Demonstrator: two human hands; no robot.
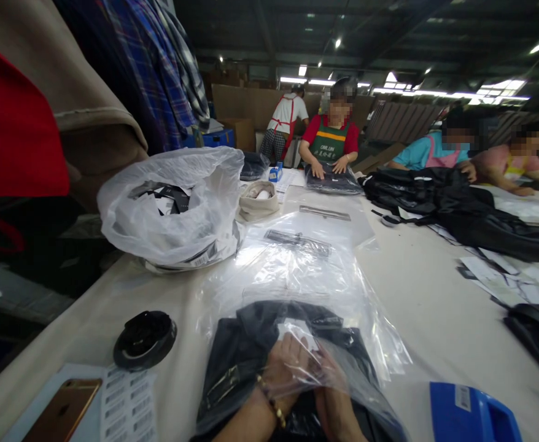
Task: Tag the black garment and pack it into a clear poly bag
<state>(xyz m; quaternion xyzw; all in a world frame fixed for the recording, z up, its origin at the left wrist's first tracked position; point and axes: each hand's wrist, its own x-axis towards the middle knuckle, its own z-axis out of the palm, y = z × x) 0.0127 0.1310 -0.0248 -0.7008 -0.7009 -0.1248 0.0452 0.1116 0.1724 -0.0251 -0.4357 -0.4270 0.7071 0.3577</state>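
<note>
A folded black garment point(232, 350) lies in front of me, with a clear plastic bag point(366, 383) over part of it. Both hands are at the middle of the garment, seen through the clear film. My left hand point(288, 363), with a beaded bracelet point(272, 402) at its wrist, is closed on a white tag point(293, 329) near the collar. Close beside it, my right hand point(330, 382) has its fingers bent in at the tag's lower right edge. Film glare partly hides the fingertips. More clear bags point(292, 264) lie flat just beyond the garment.
On the left are a white plastic sack point(168, 236) of tags, a black tape roll point(144, 339), a phone point(62, 411) and a barcode sticker sheet point(129, 405). A blue plastic object point(472, 412) sits at right. Co-workers point(329, 144) stand across the table beside black garments point(463, 205).
</note>
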